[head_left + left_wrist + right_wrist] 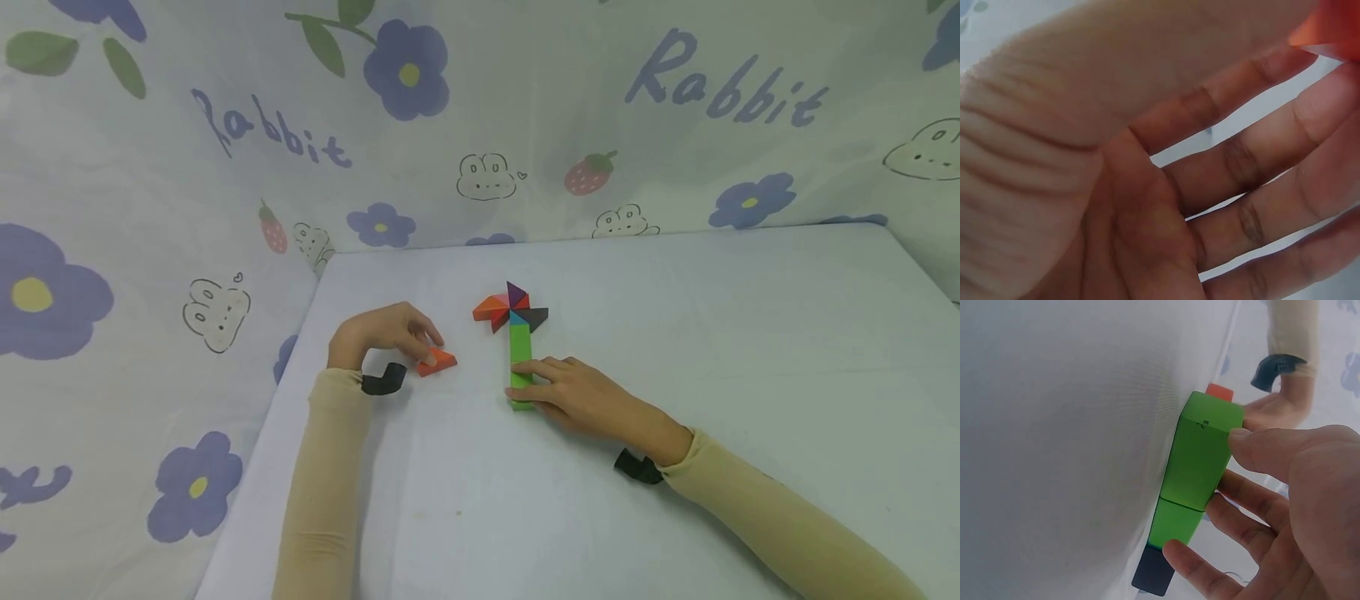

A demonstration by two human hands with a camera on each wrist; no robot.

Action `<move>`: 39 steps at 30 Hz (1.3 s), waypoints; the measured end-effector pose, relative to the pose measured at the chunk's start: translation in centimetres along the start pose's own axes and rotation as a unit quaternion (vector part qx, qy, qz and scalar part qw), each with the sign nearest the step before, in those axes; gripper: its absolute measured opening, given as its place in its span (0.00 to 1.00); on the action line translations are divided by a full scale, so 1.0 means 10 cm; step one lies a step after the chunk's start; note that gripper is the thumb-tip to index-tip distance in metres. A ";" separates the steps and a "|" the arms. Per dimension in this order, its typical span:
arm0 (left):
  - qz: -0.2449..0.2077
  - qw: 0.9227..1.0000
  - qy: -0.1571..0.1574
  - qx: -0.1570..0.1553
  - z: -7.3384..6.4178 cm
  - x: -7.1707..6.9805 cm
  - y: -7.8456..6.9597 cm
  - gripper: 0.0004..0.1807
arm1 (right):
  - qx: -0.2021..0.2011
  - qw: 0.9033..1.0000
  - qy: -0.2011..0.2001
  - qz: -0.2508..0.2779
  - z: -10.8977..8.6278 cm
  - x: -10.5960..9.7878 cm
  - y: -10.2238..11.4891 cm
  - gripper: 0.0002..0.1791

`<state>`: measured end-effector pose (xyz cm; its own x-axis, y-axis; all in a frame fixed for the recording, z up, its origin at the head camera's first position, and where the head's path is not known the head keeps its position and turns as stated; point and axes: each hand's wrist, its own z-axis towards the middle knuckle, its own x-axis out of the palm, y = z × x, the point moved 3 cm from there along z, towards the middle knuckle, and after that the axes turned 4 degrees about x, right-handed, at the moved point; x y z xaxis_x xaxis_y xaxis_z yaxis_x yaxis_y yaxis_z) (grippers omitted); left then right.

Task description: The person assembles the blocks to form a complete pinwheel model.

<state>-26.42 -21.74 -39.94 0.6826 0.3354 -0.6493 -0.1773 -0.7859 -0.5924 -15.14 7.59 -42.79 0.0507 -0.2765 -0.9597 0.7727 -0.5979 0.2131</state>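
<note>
My left hand bends down at the wrist and pinches an orange triangular block at the table's left side. In the left wrist view, that orange block shows at the upper right corner, by the fingertips. My right hand grips the near green block, its thumb at one side and two fingers reaching across the top. A second green block lies end to end with it. Beyond them, triangular blocks fan out like a pinwheel, among them a purple one and a black one.
A white table lies under everything. Behind and to the left hangs a patterned cloth with flowers and rabbits. Dark bands stick out beside both wrists.
</note>
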 end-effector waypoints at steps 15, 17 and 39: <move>0.037 0.997 -0.055 0.047 0.25 0.07 -0.10 0.14 | 0.004 1.000 0.007 -0.001 0.00 -0.01 0.00 0.24; 0.038 0.997 -0.061 0.043 0.26 0.07 -0.10 0.15 | 0.004 1.000 0.006 -0.003 0.00 -0.01 0.00 0.24; 0.028 0.996 -0.067 0.052 0.24 0.09 -0.17 0.18 | 0.006 1.000 0.009 -0.004 0.01 -0.02 0.00 0.23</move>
<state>-27.25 -18.85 -40.65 0.5695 0.3647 -0.7367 -0.2903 -0.7492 -0.5953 -15.22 7.52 -42.56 0.0561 -0.2573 -0.9647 0.7659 -0.6087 0.2069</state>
